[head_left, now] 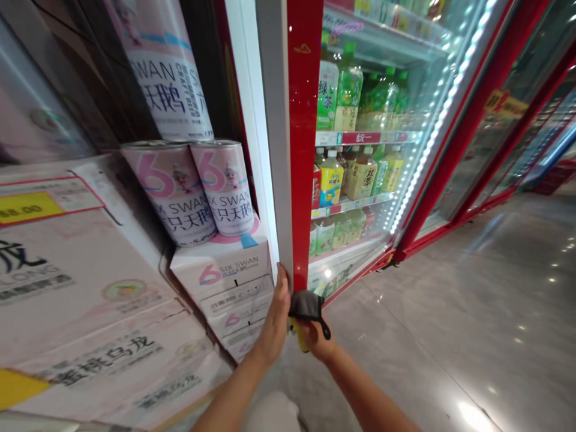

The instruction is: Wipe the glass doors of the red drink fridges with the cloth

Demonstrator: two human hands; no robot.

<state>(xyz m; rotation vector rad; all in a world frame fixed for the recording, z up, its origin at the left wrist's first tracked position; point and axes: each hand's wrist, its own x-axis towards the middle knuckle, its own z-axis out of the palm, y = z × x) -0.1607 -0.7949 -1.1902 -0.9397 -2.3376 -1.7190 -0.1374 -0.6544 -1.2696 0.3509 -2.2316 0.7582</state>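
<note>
My left hand (275,321) has its fingers stretched out together and rests against the pale side edge of a red-framed cooler door (300,180). In my right hand (318,343) is a grey cleaning cloth (307,304) with black edging and a small black loop. The cloth lies against the lower part of the red frame. Something yellow (302,339) shows beneath the cloth beside my right fingers; its kind is unclear. Most of the right fingers are hidden behind the cloth.
Left of the door stand stacked white cartons (234,270) with pink-and-white cans (229,192) on top. Larger cartons (99,264) fill the left side. Behind the glass are shelved bottled drinks (348,90). More red-framed coolers (468,198) line the shiny floor (427,336).
</note>
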